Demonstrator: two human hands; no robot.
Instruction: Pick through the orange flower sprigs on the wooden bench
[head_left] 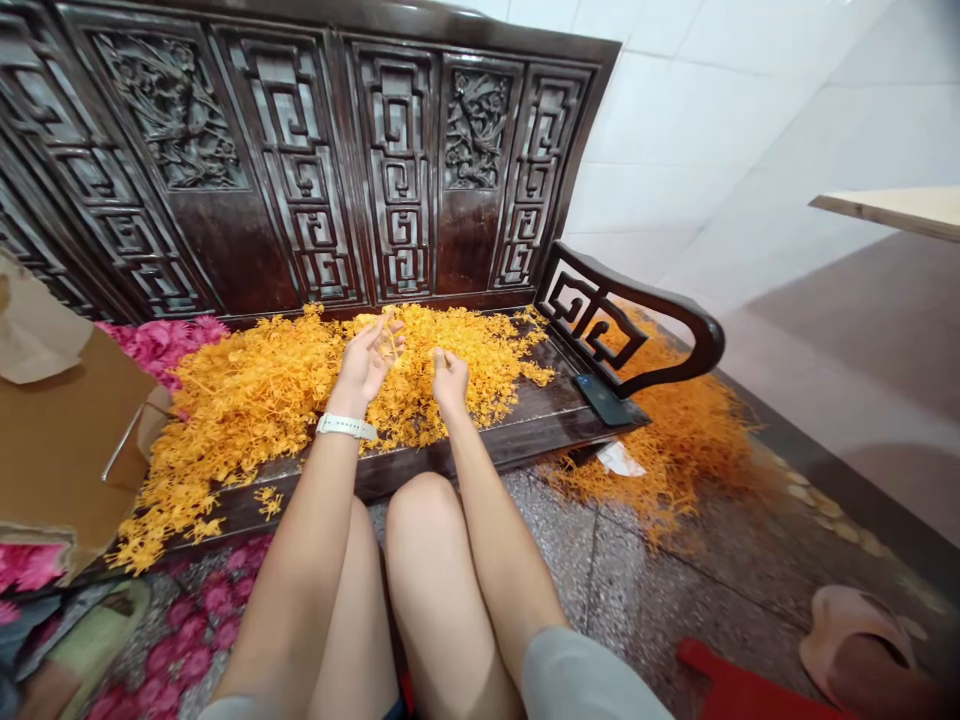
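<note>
My left hand (367,358), with a pale watch (346,427) on its wrist, is raised over the heap of yellow artificial flower pieces (262,370). Its palm faces up and its curled fingers hold a yellow flower piece (388,343). A short gap to the right, my right hand (451,382) is closed in a pinch with the thumb against the fingers. Whatever that pinch holds is too small to make out. Both hands hover above the dark wooden bench seat (555,400), where the yellow pieces lie spread.
A phone (602,399) lies by the bench's armrest (637,300). Orange strands (667,460) cover the floor beyond it. At left stand a cardboard box (75,440) and pink flowers (169,345). More magenta flowers (187,640) lie on the floor near another person's foot (56,680).
</note>
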